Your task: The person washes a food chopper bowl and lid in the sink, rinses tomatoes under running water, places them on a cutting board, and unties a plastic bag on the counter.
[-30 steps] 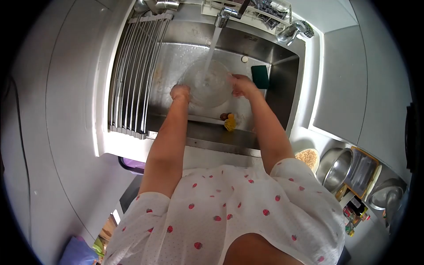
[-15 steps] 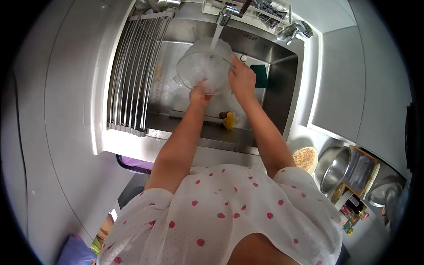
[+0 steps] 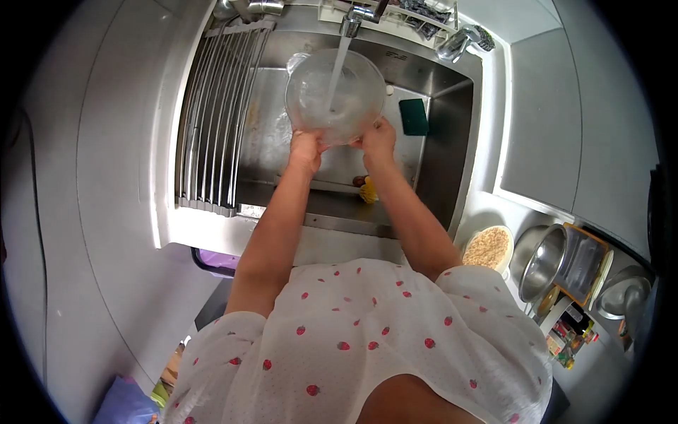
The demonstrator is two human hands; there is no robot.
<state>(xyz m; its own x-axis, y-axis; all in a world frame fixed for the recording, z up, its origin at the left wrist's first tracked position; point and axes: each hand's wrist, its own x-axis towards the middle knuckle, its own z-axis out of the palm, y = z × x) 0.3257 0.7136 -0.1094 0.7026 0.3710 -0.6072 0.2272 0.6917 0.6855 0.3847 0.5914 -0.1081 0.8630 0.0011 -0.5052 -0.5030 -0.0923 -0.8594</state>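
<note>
Water runs from the faucet point(image 3: 351, 27) into a clear round bowl point(image 3: 311, 88) over the sink. My left hand point(image 3: 306, 147) grips the bowl's near-left edge, and my right hand point(image 3: 378, 141) grips its near-right edge. Both hands have their fingers closed on the rim, partly hidden by it. Below the bowl, near the sink's front wall, lies a yellow brush-like thing point(image 3: 368, 191) with a brown part. To the right of my right hand a dark green scouring pad point(image 3: 414, 117) rests on the sink floor.
A roll-up metal drying rack point(image 3: 220, 116) covers the left side of the sink point(image 3: 452, 148). On the counter at right stand a tub of grain-like food point(image 3: 487, 247), a steel bowl point(image 3: 542, 263) and a clear plastic container point(image 3: 583, 265). A caddy point(image 3: 332, 13) sits behind the faucet.
The bowl has turned so its opening faces up under the stream. My right hand has moved from its right side down to the near edge, closer to my left hand.
</note>
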